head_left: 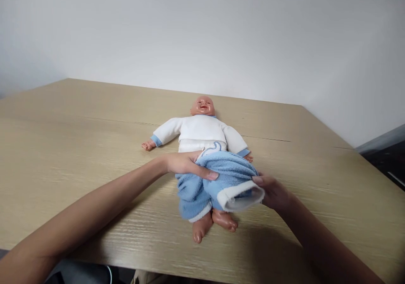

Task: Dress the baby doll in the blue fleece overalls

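A baby doll [202, 126] lies on its back on the wooden table, head away from me, in a white top with blue cuffs. Blue fleece trousers [232, 166] with white hems cover its legs. My left hand [190, 166] is closed on the cloth at the upper leg, thumb on top. With fingers partly hidden behind the cloth, my right hand [268, 189] pinches the trousers near one hem. That trouser leg is raised, its white opening [243, 197] facing me. One foot [202, 227] sticks out of the other hem; the second foot [225, 220] shows under the lifted leg.
The wooden table [95, 149] reaches back to a pale wall [190, 35]. A dark object [387, 159] stands past the right edge. Below the front edge are dark items [82, 271] that I cannot make out.
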The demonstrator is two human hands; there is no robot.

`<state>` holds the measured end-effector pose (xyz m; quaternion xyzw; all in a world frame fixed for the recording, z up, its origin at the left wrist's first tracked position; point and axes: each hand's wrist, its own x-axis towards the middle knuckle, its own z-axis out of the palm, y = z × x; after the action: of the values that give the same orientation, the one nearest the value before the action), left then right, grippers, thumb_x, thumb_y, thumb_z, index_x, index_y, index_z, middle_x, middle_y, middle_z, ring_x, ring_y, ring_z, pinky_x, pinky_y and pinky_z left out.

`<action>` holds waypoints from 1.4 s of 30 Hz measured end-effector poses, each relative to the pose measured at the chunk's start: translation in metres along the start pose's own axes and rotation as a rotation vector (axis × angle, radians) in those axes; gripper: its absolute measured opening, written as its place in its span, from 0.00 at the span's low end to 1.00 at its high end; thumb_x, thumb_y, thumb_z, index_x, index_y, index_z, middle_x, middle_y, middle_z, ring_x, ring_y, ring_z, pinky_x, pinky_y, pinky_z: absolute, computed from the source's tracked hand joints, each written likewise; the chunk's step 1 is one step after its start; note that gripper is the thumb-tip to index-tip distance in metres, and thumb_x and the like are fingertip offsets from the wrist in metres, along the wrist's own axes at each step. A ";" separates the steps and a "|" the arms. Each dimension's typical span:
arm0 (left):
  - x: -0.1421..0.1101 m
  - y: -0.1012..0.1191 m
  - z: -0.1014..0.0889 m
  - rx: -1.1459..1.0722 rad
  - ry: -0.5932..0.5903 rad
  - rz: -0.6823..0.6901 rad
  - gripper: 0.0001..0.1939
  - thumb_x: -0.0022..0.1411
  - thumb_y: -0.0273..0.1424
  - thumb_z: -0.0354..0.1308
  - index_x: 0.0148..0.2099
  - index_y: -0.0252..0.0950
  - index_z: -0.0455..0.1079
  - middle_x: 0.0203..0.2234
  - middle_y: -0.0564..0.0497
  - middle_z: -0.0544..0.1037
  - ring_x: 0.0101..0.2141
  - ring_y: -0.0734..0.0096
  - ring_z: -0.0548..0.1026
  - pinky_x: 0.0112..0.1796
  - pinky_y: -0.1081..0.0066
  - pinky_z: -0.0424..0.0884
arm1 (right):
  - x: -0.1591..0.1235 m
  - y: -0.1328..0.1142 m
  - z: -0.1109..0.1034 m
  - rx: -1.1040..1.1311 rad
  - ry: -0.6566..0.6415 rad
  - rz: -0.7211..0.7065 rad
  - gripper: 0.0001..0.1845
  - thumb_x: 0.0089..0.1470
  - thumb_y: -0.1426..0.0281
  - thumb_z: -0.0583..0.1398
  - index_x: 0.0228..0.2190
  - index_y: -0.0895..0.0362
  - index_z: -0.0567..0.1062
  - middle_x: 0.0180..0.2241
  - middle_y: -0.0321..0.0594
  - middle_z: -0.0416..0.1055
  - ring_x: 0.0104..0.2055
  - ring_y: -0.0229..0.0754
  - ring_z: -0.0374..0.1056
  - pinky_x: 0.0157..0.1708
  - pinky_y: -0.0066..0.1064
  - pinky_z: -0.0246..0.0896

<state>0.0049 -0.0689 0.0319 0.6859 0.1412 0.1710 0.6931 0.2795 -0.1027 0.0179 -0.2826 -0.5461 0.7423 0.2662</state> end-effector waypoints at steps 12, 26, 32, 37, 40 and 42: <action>0.001 0.003 -0.001 0.038 0.044 0.004 0.43 0.59 0.37 0.77 0.73 0.36 0.70 0.71 0.42 0.72 0.71 0.44 0.70 0.69 0.53 0.68 | 0.002 0.001 0.011 -0.145 0.223 -0.152 0.25 0.56 0.52 0.75 0.50 0.52 0.85 0.54 0.43 0.82 0.58 0.54 0.74 0.61 0.43 0.67; 0.006 0.008 0.012 0.208 -0.045 0.017 0.21 0.58 0.33 0.76 0.53 0.37 0.80 0.48 0.47 0.86 0.52 0.55 0.83 0.58 0.60 0.77 | -0.040 0.031 0.104 -0.347 0.714 -0.102 0.20 0.58 0.54 0.68 0.46 0.53 0.82 0.44 0.49 0.83 0.46 0.60 0.78 0.50 0.47 0.77; 0.005 0.016 0.022 0.516 0.042 -0.070 0.18 0.59 0.33 0.68 0.50 0.37 0.72 0.39 0.51 0.81 0.39 0.62 0.79 0.42 0.66 0.74 | -0.057 0.069 0.143 -0.336 0.820 -0.043 0.27 0.67 0.52 0.63 0.60 0.52 0.77 0.52 0.50 0.82 0.56 0.61 0.78 0.58 0.45 0.75; 0.005 0.026 0.037 0.774 0.058 -0.218 0.21 0.60 0.39 0.68 0.51 0.37 0.68 0.32 0.53 0.77 0.32 0.61 0.76 0.34 0.67 0.68 | -0.071 0.093 0.134 -0.576 0.979 -0.050 0.29 0.65 0.50 0.63 0.58 0.55 0.80 0.51 0.54 0.83 0.56 0.66 0.78 0.54 0.47 0.75; 0.006 0.022 0.043 0.890 0.057 -0.291 0.26 0.60 0.42 0.69 0.55 0.37 0.67 0.37 0.48 0.79 0.38 0.55 0.79 0.36 0.65 0.68 | -0.079 0.101 0.126 -0.770 1.078 -0.075 0.26 0.60 0.51 0.68 0.53 0.54 0.84 0.46 0.56 0.84 0.51 0.70 0.78 0.51 0.51 0.73; 0.007 0.017 0.045 0.953 0.061 -0.327 0.29 0.60 0.45 0.69 0.57 0.37 0.65 0.40 0.45 0.81 0.40 0.51 0.80 0.36 0.64 0.69 | -0.081 0.104 0.122 -0.836 1.103 -0.133 0.19 0.59 0.56 0.70 0.49 0.50 0.84 0.44 0.54 0.82 0.49 0.68 0.77 0.49 0.50 0.71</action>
<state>0.0301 -0.1069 0.0498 0.8898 0.3292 -0.0033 0.3161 0.2401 -0.2675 -0.0424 -0.6632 -0.5874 0.1997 0.4186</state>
